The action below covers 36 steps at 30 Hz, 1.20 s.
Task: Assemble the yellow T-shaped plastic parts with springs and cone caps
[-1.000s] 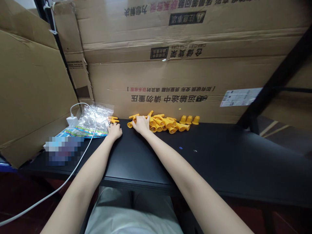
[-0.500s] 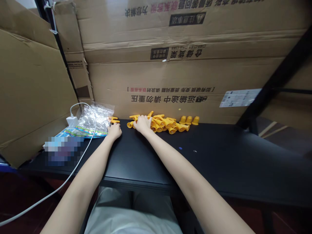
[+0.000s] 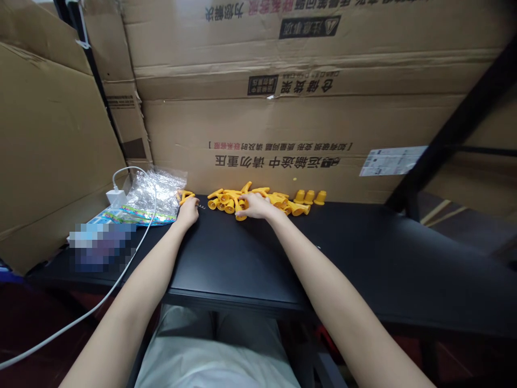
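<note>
My left hand (image 3: 188, 212) is closed near the plastic bag, by a yellow corkscrew handle (image 3: 184, 195). A thin metal spiral (image 3: 201, 206) sticks out to the right of its fingers. Over the front of the pile my right hand (image 3: 257, 206) has its fingers closed around a yellow corkscrew (image 3: 241, 216), whose flared end points down toward me. The pile of several yellow corkscrews (image 3: 222, 203) lies along the cardboard wall, some with their round open ends facing me. My right fingertips are partly hidden.
Three yellow cup-shaped pieces (image 3: 309, 197) stand at the pile's right. On the left lie a clear plastic bag (image 3: 155, 191), a white charger (image 3: 116, 197) and a white cable (image 3: 133, 264). Cardboard (image 3: 283, 124) walls the back of the black table (image 3: 226, 258).
My right hand has moved right along the pile and now grips a corkscrew at its front. A metal spiral now shows beside my left hand, which has barely moved.
</note>
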{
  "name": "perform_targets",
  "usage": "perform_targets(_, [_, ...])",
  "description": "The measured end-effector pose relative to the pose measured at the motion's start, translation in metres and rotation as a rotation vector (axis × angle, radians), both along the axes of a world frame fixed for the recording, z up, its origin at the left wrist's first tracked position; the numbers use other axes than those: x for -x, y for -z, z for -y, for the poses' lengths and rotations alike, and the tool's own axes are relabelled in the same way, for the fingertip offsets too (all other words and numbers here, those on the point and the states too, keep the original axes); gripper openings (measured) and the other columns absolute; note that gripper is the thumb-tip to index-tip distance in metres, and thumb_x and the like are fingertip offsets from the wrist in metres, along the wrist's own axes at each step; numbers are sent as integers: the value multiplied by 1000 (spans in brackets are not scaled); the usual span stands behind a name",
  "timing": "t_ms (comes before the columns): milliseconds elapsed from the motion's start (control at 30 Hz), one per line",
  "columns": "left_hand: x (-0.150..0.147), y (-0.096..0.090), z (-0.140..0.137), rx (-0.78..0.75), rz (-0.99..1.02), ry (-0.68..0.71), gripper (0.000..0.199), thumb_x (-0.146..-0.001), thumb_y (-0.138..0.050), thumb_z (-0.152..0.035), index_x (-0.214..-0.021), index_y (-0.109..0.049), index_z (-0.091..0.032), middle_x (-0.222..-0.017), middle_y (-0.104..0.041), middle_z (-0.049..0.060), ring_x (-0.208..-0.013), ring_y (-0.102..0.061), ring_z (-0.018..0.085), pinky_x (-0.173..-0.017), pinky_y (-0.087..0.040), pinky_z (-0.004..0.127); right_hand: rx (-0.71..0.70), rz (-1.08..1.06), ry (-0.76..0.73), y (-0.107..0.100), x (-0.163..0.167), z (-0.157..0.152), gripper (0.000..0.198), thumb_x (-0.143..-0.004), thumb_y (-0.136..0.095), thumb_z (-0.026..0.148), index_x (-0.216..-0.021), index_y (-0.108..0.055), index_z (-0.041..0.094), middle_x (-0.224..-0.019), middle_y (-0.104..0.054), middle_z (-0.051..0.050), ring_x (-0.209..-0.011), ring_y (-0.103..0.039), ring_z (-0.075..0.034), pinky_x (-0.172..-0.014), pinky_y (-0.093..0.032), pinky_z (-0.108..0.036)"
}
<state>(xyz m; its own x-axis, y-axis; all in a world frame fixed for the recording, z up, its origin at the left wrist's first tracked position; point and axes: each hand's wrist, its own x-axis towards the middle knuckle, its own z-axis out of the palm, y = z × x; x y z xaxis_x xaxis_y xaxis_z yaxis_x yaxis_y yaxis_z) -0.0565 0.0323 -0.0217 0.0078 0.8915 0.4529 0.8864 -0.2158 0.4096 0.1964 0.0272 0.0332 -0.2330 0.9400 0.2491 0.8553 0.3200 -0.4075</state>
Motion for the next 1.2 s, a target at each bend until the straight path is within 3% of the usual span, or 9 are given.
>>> perform_targets(67, [1,-2,0,-22,12,15,29,-81,-44,-10,-100,-64,-18,-114,-65,12,-112,-59,24,-102,-45,41,-8,164,-53,5,-6,4,58,-57,-85,32,-112,-65,25,-132,-56,-12,-127,-42,-38,-100,-33,-54])
perform_targets(167, [0,-5,2,-61,33,20,24,-84,-44,-13,-96,-64,-19,-109,-66,10,-107,-60,23,-99,-46,40,-88,331,-63,11,-8,7,46,-72,-75,29,-116,-62,24,-135,-54,-13,-127,-41,-35,-98,-32,-53])
perform_targets(300, [-3,-8,5,-121,64,17,21,-87,-44,-16,-96,-63,-20,-105,-68,9,-103,-61,22,-97,-46,38,-222,294,-21,15,-6,8,24,-86,-59,27,-108,-63,20,-122,-61,-13,-118,-48,-31,-96,-31,-49])
perform_targets(400, [-5,-8,6,-146,69,40,19,-88,-46,-17,-95,-64,-19,-101,-69,9,-98,-62,21,-96,-46,38,-309,203,98,20,-6,7,17,-89,-53,26,-101,-62,17,-110,-63,-14,-109,-52,-29,-92,-33,-44])
perform_targets(500, [-7,-7,6,-182,71,77,18,-88,-48,-18,-95,-64,-18,-100,-69,9,-95,-63,21,-94,-46,36,-351,138,182,28,-6,5,14,-89,-51,25,-91,-62,17,-103,-62,-13,-103,-53,-27,-90,-33,-41])
perform_targets(633, [-10,-6,5,-223,88,126,15,-86,-50,-17,-93,-64,-16,-96,-70,9,-91,-64,21,-88,-48,34,-406,74,166,39,-2,0,12,-87,-51,22,-83,-61,17,-100,-61,-11,-103,-52,-26,-95,-31,-44])
perform_targets(800, [-15,-8,7,-233,78,144,14,-87,-50,-17,-93,-62,-17,-92,-69,8,-88,-64,19,-81,-49,30,-470,16,95,48,5,-4,13,-84,-49,19,-84,-62,19,-117,-60,-14,-117,-48,-29,-106,-21,-56])
perform_targets(967, [-18,-12,14,-205,52,118,13,-89,-48,-21,-94,-59,-17,-93,-69,8,-87,-64,20,-79,-48,30,-458,4,45,51,2,-5,12,-82,-51,19,-86,-62,20,-123,-59,-15,-123,-45,-30,-108,-15,-63])
perform_targets(1200, [-20,-15,19,-102,68,6,19,-95,-38,-28,-105,-51,-19,-91,-70,10,-87,-67,24,-79,-48,34,-470,-35,49,50,-5,-6,6,-82,-53,21,-79,-59,20,-109,-62,-11,-114,-51,-28,-110,-13,-64])
